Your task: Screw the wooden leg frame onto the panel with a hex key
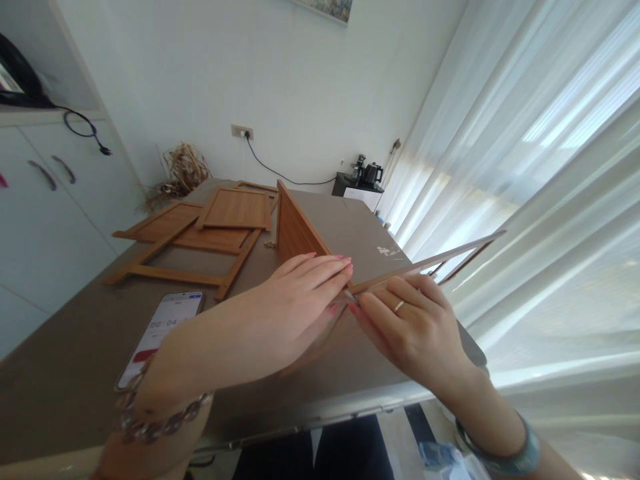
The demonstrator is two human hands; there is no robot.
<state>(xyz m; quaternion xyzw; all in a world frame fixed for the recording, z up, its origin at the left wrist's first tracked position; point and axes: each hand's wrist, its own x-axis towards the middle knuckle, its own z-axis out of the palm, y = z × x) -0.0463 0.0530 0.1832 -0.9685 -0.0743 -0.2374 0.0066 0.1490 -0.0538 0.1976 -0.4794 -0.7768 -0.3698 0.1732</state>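
My left hand (295, 300) lies flat on the upright brown wooden panel (295, 235); my right hand (410, 327) pinches its thin framed side piece (430, 261).

Grey-brown table (75, 373) carries flat wooden frame panels (200, 233) at ten o'clock (stacked loosely), a phone (160, 337) at eight, upright wooden panel (295, 237) mid-table.

**A bright room, daylight through sheer curtains**

I see a plain white wall (300, 80) with a socket (242, 131) and a black cable trailing down. Sheer white curtains (540, 167) fill the right side, daylight glowing through them. White cabinets (45, 220) with curved handles stand at the left. A dark side table (357, 187) in the far corner carries a black kettle (373, 173)
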